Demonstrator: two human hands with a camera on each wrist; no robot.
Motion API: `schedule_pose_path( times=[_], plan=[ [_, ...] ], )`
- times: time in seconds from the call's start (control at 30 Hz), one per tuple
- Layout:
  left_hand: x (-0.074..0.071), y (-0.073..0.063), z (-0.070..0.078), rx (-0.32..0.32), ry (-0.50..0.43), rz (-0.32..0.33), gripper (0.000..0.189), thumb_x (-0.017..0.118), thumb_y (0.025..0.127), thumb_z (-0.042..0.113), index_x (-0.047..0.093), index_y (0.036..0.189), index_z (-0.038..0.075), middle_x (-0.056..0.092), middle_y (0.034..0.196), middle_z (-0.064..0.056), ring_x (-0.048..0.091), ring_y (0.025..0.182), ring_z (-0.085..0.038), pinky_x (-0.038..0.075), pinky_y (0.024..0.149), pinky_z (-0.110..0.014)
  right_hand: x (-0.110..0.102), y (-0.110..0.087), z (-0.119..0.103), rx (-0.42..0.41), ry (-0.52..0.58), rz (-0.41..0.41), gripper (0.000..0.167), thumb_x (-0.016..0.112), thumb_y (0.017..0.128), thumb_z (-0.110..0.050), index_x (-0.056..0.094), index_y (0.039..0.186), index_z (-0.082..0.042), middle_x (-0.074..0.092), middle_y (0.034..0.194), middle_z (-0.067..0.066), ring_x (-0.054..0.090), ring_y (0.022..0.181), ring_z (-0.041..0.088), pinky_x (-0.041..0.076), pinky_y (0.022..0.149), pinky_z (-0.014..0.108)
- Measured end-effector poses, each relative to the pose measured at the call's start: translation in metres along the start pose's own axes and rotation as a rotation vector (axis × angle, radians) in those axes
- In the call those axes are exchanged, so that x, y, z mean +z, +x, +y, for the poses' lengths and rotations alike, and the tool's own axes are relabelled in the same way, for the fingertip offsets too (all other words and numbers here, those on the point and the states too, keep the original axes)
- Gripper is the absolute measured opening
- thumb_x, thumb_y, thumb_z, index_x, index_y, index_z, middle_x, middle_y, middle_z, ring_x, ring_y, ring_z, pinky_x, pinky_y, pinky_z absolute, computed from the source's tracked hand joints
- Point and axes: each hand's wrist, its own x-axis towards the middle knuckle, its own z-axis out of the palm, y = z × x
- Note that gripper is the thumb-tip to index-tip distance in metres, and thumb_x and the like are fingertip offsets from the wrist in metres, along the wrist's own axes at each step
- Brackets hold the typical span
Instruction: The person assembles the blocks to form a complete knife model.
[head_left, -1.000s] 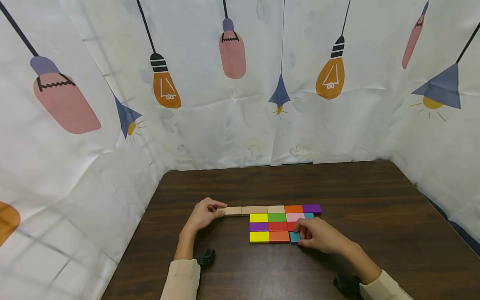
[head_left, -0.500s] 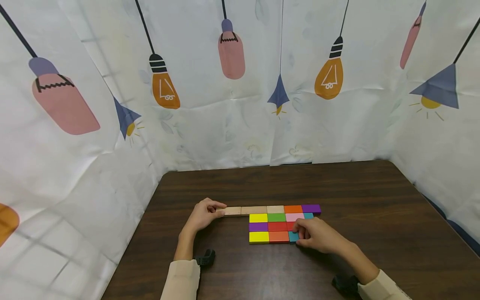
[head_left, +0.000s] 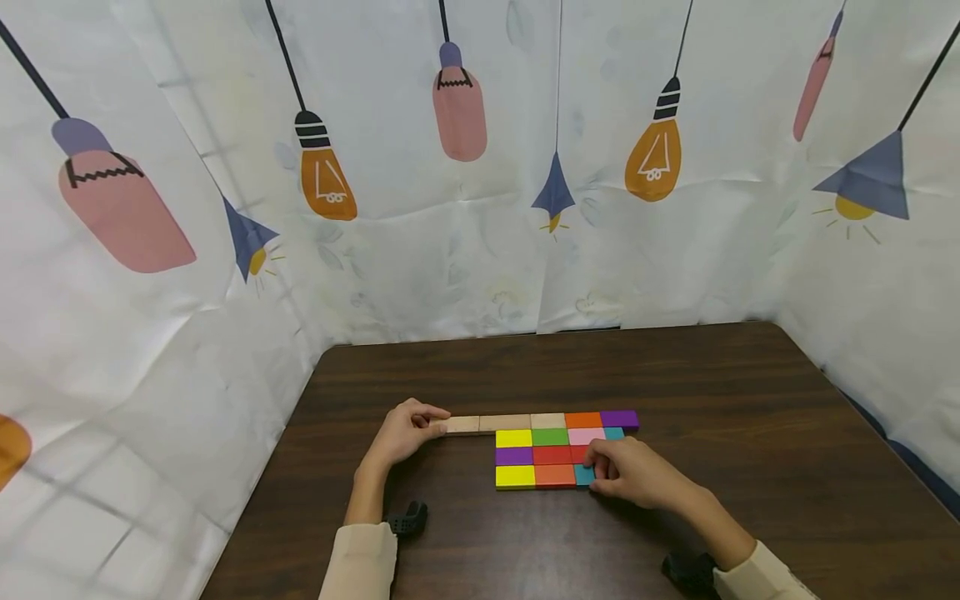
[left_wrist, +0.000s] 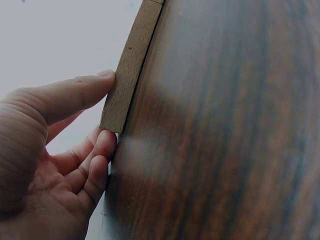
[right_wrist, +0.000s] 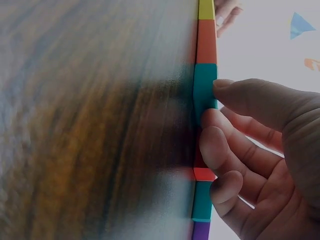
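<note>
Flat coloured blocks lie edge to edge on a dark wooden table (head_left: 480, 542). My left hand (head_left: 401, 433) pinches the outer end of a plain wooden block (head_left: 460, 426), the leftmost in the back row; the left wrist view shows the thumb on its side and fingers at its end. At the front right corner, my right hand (head_left: 641, 471) pinches a teal block (head_left: 583, 475) beside an orange-red block (head_left: 555, 475). In the right wrist view the thumb touches the teal block (right_wrist: 204, 87), with fingertips at its outer end. This hand partly hides the red block behind.
The back row continues with more plain blocks (head_left: 504, 423), an orange block (head_left: 582, 420) and a purple block (head_left: 619, 419). Yellow, green, pink and other blocks fill the rows in front. A white printed curtain (head_left: 450, 275) surrounds the table's far and side edges.
The teal block, slightly skewed with a thin gap a second ago, now sits straight against the orange-red block. The left hand stays in place; the head view has shifted slightly.
</note>
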Motion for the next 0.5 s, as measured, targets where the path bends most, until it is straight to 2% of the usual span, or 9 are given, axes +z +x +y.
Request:
schedule_pose_path(
  times=[0.5],
  plan=[
    [0.0003,-0.0013,-0.0023,-0.001,-0.022,0.004,0.017,0.080,0.090,0.023,0.081,0.107,0.025,0.058,0.093,-0.002,0.050,0.080,-0.017,0.042,0.071,-0.032,-0.0036,-0.0005,-0.0005,-0.008,0.017,0.014,0.015,0.074,0.095,-0.030,0.068,0.103,-0.019,0.061,0.082,-0.013,0.054,0.072,0.001,0.049,0.066,0.022]
  ],
)
